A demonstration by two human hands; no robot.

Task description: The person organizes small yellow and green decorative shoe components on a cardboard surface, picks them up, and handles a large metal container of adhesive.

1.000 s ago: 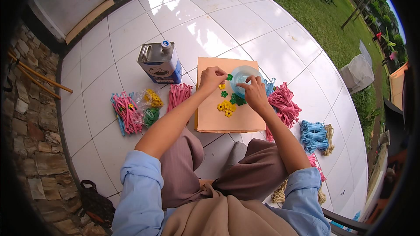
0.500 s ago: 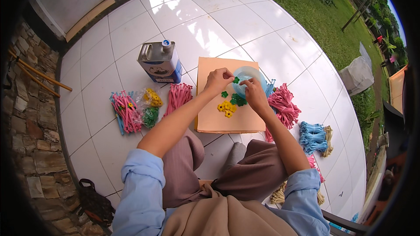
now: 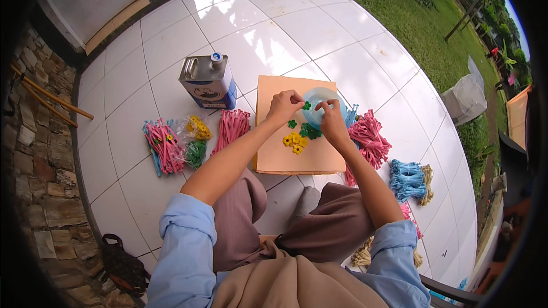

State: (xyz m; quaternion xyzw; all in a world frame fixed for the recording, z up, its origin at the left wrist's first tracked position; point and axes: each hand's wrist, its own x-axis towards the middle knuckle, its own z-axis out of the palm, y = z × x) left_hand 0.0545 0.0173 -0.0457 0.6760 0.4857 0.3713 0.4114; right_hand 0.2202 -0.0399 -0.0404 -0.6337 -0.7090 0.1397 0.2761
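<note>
The board (image 3: 274,163) has the bowl (image 3: 321,90) at its far right corner, seemingly reaching past the edge, so a knocking wrist could tip it. Over the board's far half, the left hand (image 3: 284,107) has its fingertips closed on a green flower (image 3: 307,105); a weak pinch could drop it. The bowl's contents are hard to make out. By the board's right edge, the right hand (image 3: 333,120) has bent, partly spread fingers; whether they grip anything I cannot tell.
</note>
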